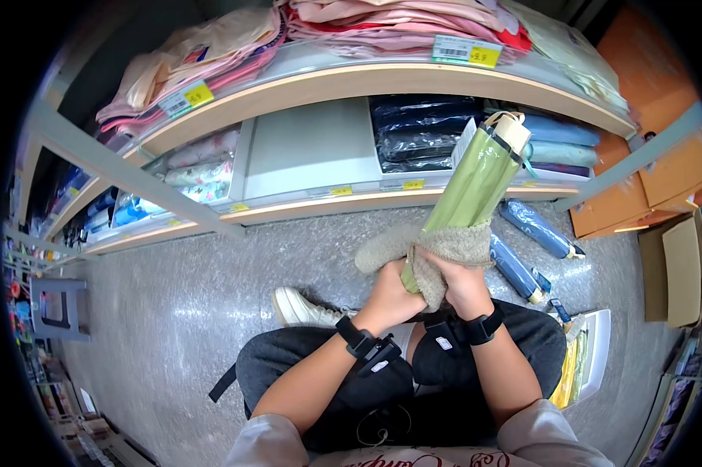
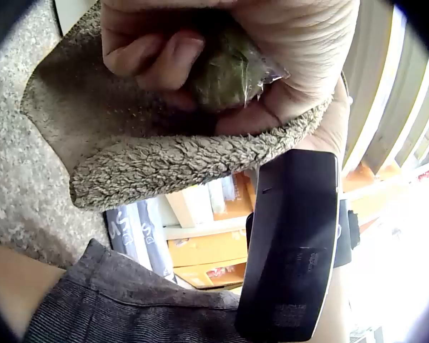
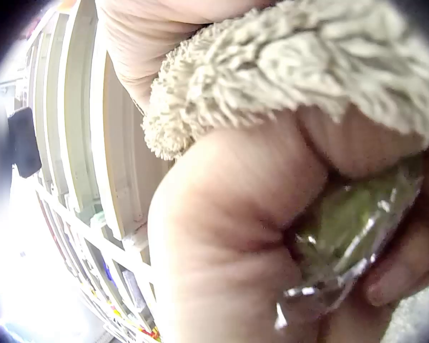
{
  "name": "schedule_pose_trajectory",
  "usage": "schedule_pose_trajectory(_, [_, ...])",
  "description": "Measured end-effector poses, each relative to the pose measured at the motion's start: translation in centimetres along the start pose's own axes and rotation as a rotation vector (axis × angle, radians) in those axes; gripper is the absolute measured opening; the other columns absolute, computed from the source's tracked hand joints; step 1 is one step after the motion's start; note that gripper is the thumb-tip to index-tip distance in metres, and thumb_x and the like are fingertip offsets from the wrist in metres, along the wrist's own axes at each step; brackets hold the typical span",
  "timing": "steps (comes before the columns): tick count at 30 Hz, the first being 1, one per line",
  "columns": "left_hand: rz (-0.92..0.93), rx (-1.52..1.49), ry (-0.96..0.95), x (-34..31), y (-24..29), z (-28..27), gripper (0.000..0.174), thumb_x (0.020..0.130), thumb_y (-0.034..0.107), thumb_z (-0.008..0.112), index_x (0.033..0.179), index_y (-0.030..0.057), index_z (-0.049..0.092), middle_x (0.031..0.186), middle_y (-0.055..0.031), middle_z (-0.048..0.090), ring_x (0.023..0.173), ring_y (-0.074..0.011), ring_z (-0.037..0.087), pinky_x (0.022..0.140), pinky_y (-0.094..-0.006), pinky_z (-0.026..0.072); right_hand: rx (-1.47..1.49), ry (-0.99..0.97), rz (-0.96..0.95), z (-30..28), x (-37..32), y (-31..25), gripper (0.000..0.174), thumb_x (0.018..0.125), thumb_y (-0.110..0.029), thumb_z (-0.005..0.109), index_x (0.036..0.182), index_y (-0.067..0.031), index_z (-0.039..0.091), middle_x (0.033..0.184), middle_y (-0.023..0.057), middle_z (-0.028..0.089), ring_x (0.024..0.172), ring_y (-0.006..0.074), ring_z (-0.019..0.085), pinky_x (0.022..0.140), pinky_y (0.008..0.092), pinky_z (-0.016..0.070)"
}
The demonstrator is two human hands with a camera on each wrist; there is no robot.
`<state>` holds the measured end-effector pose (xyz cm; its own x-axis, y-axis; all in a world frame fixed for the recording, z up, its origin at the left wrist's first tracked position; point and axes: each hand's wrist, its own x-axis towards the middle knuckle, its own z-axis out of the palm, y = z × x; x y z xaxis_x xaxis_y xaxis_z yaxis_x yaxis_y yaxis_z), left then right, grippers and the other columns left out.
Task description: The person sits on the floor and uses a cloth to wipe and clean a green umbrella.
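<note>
A green folded umbrella in clear wrap (image 1: 471, 183) slants up and right, its pale handle end (image 1: 511, 132) at the top. A fuzzy grey-beige cloth (image 1: 456, 243) wraps round its lower part. The left hand (image 1: 393, 297) grips the umbrella's lower end; the right hand (image 1: 461, 286) holds it through the cloth, close beside. In the left wrist view, curled fingers (image 2: 173, 61) surround the wrapped green end (image 2: 229, 71), with the cloth (image 2: 193, 161) below. The right wrist view has the cloth (image 3: 272, 64) across the right hand (image 3: 236, 207) and green plastic (image 3: 350, 221) in its grasp.
Two blue wrapped umbrellas (image 1: 539, 227) lie on the floor at right, near a white tray (image 1: 597, 358) with yellow and green items. Shelves (image 1: 366, 78) of folded goods stand ahead. A cardboard box (image 1: 677, 268) is at far right, a grey stool (image 1: 59, 307) at left.
</note>
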<state>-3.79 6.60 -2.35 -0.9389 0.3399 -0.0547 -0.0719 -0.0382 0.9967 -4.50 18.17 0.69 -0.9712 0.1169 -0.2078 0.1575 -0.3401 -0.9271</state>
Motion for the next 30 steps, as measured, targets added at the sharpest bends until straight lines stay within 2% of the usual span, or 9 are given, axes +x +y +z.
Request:
schedule_pose_trajectory(5, [-0.07, -0.058, -0.201, 0.0, 1.2, -0.7, 0.029, 0.062, 0.005, 0.068, 0.089, -0.0034, 0.06, 0.08, -0.0046, 0.062, 0.075, -0.012, 0.057, 0.071, -0.0268, 0.0462, 0.141, -0.075, 0.019, -1.6, -0.2, -1.9, 0.051, 0.065, 0.014, 0.067, 0.112, 0.0005, 0.051, 0.107, 0.0112, 0.057, 0.099, 0.0219, 0.058, 0.083, 0.0343, 0.0501])
schedule_pose_trajectory(8, [-0.129, -0.087, -0.304, -0.3, 1.2, -0.9, 0.039, 0.058, 0.004, 0.066, 0.095, -0.0035, 0.057, 0.084, -0.0039, 0.06, 0.077, -0.0126, 0.053, 0.075, -0.0262, 0.045, 0.196, -0.155, -0.012, -2.6, -0.5, -3.2, 0.054, 0.064, 0.014, 0.068, 0.114, 0.0, 0.051, 0.107, 0.0107, 0.058, 0.099, 0.0213, 0.058, 0.084, 0.0342, 0.0496])
schedule_pose_trajectory(12, [-0.318, -0.115, -0.429, -0.5, 1.7, -1.1, 0.067, 0.057, 0.005, 0.067, 0.119, -0.003, 0.042, 0.106, -0.0065, 0.053, 0.097, -0.015, 0.047, 0.086, -0.027, 0.0402, 0.297, -0.208, 0.009, -3.3, -0.8, -4.8, 0.056, 0.064, 0.011, 0.07, 0.115, -0.0013, 0.05, 0.106, 0.0081, 0.058, 0.097, 0.0186, 0.058, 0.084, 0.032, 0.0483])
schedule_pose_trajectory(15, [-0.485, -0.167, -0.429, -0.9, 1.2, -1.4, 0.07, 0.058, 0.008, 0.067, 0.122, -0.0029, 0.04, 0.107, -0.0073, 0.052, 0.097, -0.0156, 0.047, 0.087, -0.027, 0.0397, 0.358, -0.195, 0.064, -4.1, -0.8, -4.9, 0.056, 0.064, 0.011, 0.069, 0.115, -0.0015, 0.05, 0.106, 0.0078, 0.059, 0.097, 0.0187, 0.058, 0.084, 0.0318, 0.0482])
schedule_pose_trajectory(19, [-0.423, -0.143, -0.465, -0.6, 1.3, -1.5, 0.062, 0.058, 0.01, 0.068, 0.115, -0.0039, 0.047, 0.107, -0.0099, 0.053, 0.098, -0.0164, 0.048, 0.086, -0.0282, 0.0402, 0.445, -0.134, -0.089, -4.1, -0.4, -4.7, 0.049, 0.069, 0.012, 0.06, 0.116, 0.0019, 0.05, 0.107, 0.0127, 0.059, 0.097, 0.0237, 0.059, 0.083, 0.0344, 0.0496])
schedule_pose_trajectory(21, [-0.337, -0.003, -0.479, -0.4, -0.2, -1.8, 0.052, 0.058, 0.01, 0.068, 0.106, -0.0043, 0.053, 0.1, -0.0102, 0.057, 0.092, -0.0172, 0.052, 0.082, -0.0289, 0.0431, 0.465, -0.072, -0.015, -4.5, -0.5, -6.2, 0.045, 0.069, 0.012, 0.064, 0.111, 0.0017, 0.053, 0.104, 0.0101, 0.061, 0.095, 0.02, 0.06, 0.082, 0.0313, 0.0493])
schedule_pose_trajectory(25, [-0.211, 0.177, -0.395, -0.2, -0.1, -1.0, 0.033, 0.058, 0.012, 0.069, 0.087, -0.0016, 0.059, 0.073, -0.0112, 0.061, 0.069, -0.0207, 0.058, 0.066, -0.0317, 0.0469, 0.465, 0.133, -0.003, -4.3, -0.2, -7.7, 0.036, 0.072, 0.01, 0.064, 0.106, 0.0018, 0.056, 0.101, 0.0086, 0.062, 0.092, 0.0167, 0.061, 0.081, 0.0285, 0.0493])
schedule_pose_trajectory(27, [-0.047, 0.328, -0.269, 0.0, -0.8, -0.1, 0.027, 0.058, 0.013, 0.069, 0.081, 0.001, 0.06, 0.063, -0.0122, 0.06, 0.059, -0.0255, 0.06, 0.059, -0.035, 0.0474, 0.415, 0.261, -0.171, -4.0, 0.5, -7.0, 0.034, 0.073, 0.008, 0.065, 0.105, 0.0011, 0.056, 0.101, 0.008, 0.062, 0.091, 0.0163, 0.061, 0.08, 0.0284, 0.0494])
schedule_pose_trajectory(30, [0.072, 0.772, 0.123, 0.0, 0.8, 1.5, 0.022, 0.058, 0.008, 0.067, 0.077, 0.001, 0.058, 0.066, -0.0156, 0.06, 0.063, -0.0334, 0.061, 0.058, -0.0358, 0.0474, 0.44, 0.383, -0.248, -3.7, 1.1, -6.8, 0.032, 0.074, 0.007, 0.065, 0.104, 0.0001, 0.057, 0.1, 0.0073, 0.062, 0.09, 0.0163, 0.061, 0.079, 0.0284, 0.0495])
